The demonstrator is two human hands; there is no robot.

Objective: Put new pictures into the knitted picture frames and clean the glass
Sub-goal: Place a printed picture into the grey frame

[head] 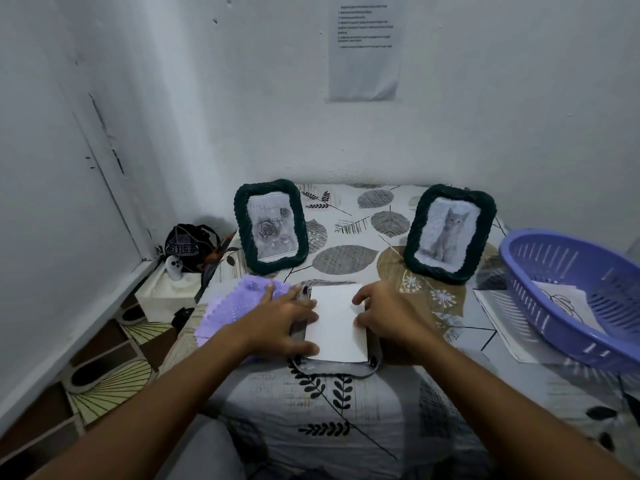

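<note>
Purple cloth (239,303) lying near table's (346,403) left edge. Left hand (280,323) pressing spread fingers on white sheet's (337,323) left edge; right hand (388,317) pinching its right edge, sheet lying on a face-down frame (341,368) mid-table. Two knitted frames (270,226) (449,233) standing at back edge. Purple basket (571,292) sitting at right edge.

A printed sheet (363,46) is taped to the wall, and a dark bag (188,244) is seen beyond the table's (346,410) left edge.
</note>
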